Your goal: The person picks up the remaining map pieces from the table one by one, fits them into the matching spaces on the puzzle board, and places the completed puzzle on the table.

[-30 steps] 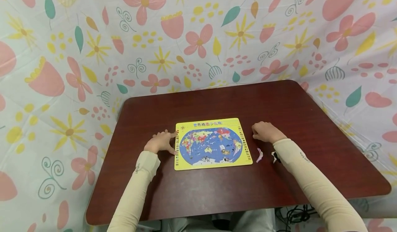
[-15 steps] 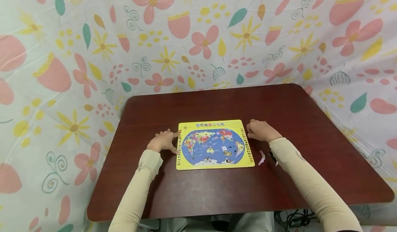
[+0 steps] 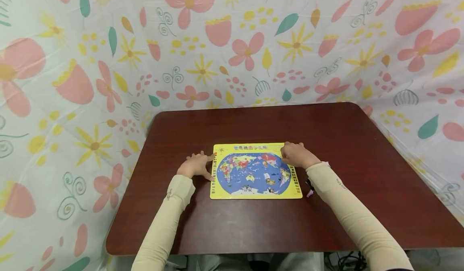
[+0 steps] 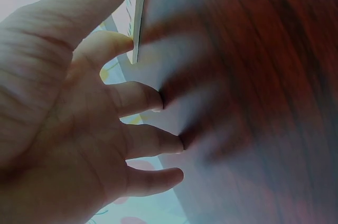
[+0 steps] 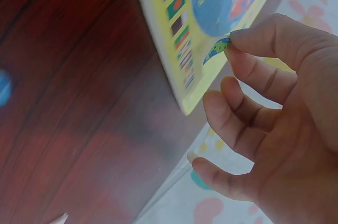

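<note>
A yellow-bordered world map puzzle board (image 3: pixel 224 195) lies flat on the dark red table. My left hand (image 3: pixel 195 165) is at its left edge, thumb and index fingertip against the side, the other fingers spread toward the table. In the left wrist view the board's edge (image 4: pixel 139 28) meets the index fingertip. My right hand (image 3: pixel 298 155) is over the board's upper right part. Between its thumb and index finger it pinches a small curved green-and-blue puzzle piece (image 5: pixel 216 50), close over the map's rim in the right wrist view. Its other fingers curve loosely, holding nothing.
Partly behind the right sleeve (image 3: pixel 335 186) lie a small pink item (image 3: pixel 310 193) and a small black item (image 3: pixel 309 182). The table (image 3: pixel 246 226) reaches back to a flower-printed cloth (image 3: pixel 203 85). Dark cables (image 3: pixel 349 261) hang below the front edge.
My right hand has moved left from beside the board to over its upper right part. The left hand stays at the left edge. The whole head view has shifted slightly.
</note>
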The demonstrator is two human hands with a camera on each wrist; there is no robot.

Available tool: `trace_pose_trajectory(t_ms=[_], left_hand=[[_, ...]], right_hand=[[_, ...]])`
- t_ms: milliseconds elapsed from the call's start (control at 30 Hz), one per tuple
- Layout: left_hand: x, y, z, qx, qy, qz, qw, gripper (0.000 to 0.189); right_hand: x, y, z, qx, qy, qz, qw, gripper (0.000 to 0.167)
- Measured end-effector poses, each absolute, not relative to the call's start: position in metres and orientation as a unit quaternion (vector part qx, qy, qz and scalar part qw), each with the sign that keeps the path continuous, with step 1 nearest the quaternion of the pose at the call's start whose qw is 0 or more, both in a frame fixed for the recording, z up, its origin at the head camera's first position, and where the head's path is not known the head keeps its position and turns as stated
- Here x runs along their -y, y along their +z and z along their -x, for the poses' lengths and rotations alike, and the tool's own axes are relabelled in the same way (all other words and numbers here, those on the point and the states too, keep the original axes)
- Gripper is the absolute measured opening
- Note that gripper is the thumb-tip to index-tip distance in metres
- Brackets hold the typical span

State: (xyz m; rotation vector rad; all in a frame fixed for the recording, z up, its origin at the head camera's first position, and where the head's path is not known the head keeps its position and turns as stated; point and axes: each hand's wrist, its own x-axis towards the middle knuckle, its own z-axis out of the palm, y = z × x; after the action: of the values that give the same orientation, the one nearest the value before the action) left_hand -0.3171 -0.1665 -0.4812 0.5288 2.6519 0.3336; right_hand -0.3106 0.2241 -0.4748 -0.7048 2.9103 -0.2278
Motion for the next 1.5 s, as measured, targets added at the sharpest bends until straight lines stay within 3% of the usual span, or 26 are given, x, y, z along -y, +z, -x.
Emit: trace_pose_trajectory(t_ms=[333,1000,1500], left_hand=[[0.158,-0.484,0.314,-0.950,0.129,-0.187,0.214,0.100],[0.156,-0.489,0.314,-0.950,0.115,-0.194,0.216,0.099],[0.168,-0.481,0.322,-0.953,0.092,-0.198,0.209,0.101]], right_hand=[[-0.214,-0.480,0.314,-0.964,-0.083,0.239,0.087,0.011],[-0.191,-0.490,0.313,-0.959,-0.093,0.250,0.096,0.038],[-0.188,-0.484,0.315,-0.947,-0.139,0.277,0.083,0.045]])
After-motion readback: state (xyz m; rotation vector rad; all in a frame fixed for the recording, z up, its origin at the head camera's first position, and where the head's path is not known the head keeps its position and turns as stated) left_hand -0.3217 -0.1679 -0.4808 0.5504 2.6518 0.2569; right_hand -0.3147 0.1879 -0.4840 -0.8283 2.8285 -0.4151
